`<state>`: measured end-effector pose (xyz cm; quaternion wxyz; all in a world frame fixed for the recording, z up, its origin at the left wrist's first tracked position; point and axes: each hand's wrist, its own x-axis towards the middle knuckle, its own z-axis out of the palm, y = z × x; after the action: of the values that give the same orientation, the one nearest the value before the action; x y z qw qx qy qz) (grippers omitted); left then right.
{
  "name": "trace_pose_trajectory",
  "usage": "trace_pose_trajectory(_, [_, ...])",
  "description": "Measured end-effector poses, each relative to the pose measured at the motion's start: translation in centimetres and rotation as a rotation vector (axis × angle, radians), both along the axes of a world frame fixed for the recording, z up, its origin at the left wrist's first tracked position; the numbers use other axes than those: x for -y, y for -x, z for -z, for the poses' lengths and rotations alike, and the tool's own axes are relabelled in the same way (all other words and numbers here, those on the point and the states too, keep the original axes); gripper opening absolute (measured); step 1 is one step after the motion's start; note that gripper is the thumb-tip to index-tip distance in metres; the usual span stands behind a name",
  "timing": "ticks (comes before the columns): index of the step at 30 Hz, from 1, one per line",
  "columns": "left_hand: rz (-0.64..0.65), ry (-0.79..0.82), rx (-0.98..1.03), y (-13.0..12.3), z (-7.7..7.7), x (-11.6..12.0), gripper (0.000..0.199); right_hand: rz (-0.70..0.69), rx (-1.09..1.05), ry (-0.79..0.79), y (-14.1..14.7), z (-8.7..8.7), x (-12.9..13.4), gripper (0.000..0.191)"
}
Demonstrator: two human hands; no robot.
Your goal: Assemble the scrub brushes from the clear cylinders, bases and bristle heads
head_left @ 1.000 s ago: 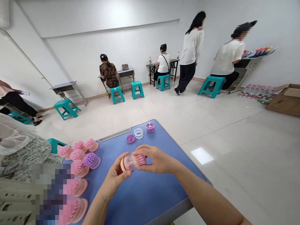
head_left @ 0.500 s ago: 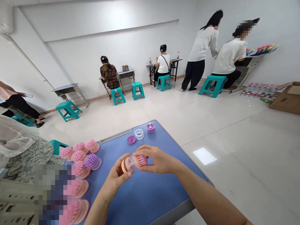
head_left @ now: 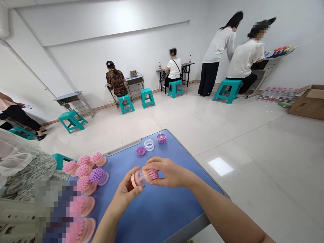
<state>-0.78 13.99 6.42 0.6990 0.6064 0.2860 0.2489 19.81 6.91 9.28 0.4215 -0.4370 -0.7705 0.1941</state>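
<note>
Above the blue table (head_left: 162,216), a pink brush with a clear middle (head_left: 139,177) is held sideways between both hands. My left hand (head_left: 128,189) wraps round its peach base end. The fingers of my right hand (head_left: 168,172) grip the bristle end and peach collar. Behind them lie a purple disc (head_left: 140,151), a clear ring (head_left: 149,145) and a purple bristle head (head_left: 161,138) with its bristles down. Several pink brushes (head_left: 97,159) and one purple brush (head_left: 99,176) stand along the left side of the table.
A person in patterned clothing is close at the left edge. Teal stools (head_left: 73,120) and small desks stand along the far wall, where people sit or stand. At the right are wrapped bottles (head_left: 277,95) and a cardboard box (head_left: 308,103).
The view has shifted slightly. Both hands keep the same hold on the pink brush, with hardly any movement. The standing person at the back right has changed leg position.
</note>
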Motion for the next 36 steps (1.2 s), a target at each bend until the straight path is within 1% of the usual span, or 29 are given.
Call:
trace_pose_trajectory(4, [-0.007, -0.006, -0.011, -0.1, -0.32, 0.09, 0.056, 0.007, 0.021, 0.009, -0.07, -0.05, 0.0, 0.044])
trace_pose_trajectory(13, [0.002, 0.003, -0.013, -0.07, -0.41, 0.24, 0.055, 0.012, 0.028, 0.024, 0.12, -0.03, -0.03, 0.043])
trace_pose_trajectory(18, [0.003, -0.022, -0.028, -0.32, -0.43, 0.22, 0.056, -0.006, 0.024, 0.037, 0.25, 0.13, -0.01, 0.044])
trace_pose_trajectory(25, [-0.006, -0.067, -0.056, -0.4, 0.35, -0.15, 0.065, 0.007, -0.011, 0.072, 0.44, 0.01, -0.24, 0.043])
trace_pose_trajectory(30, [0.005, -0.125, -0.107, -0.52, -0.02, 0.25, 0.062, 0.03, -0.029, 0.133, 0.44, -0.03, -0.36, 0.039])
trace_pose_trajectory(36, [0.061, -0.118, -0.169, -0.43, -0.14, 0.25, 0.058, -0.048, -0.085, 0.116, 0.73, 0.35, -0.52, 0.036])
